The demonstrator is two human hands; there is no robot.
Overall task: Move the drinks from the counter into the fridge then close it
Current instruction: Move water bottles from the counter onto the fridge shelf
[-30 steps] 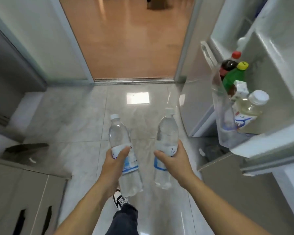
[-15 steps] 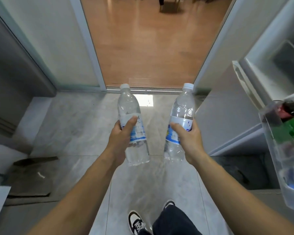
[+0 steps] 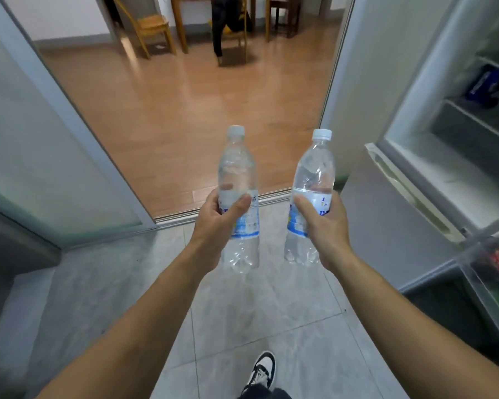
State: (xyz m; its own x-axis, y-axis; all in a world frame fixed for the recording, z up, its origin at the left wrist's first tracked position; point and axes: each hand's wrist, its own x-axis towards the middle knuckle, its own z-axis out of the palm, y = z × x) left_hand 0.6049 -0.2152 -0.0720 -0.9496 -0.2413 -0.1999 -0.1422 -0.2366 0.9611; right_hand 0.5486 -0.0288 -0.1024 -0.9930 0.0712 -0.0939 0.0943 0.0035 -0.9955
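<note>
Gripping upright water bottles, fingers curled round: left hand point(image 3: 216, 218) left bottle point(image 3: 238, 180), right hand point(image 3: 323, 223) right bottle point(image 3: 314, 174)

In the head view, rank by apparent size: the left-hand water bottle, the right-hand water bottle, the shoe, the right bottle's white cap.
1. Left-hand bottle and right-hand bottle: alike, no ranking.
2. Shoe, partly cropped.
3. White cap.

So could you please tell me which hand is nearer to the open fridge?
Right. The right hand, holding a water bottle, is closer to the open fridge at the frame's right; the left hand, gripping the other bottle, is farther off.
</note>
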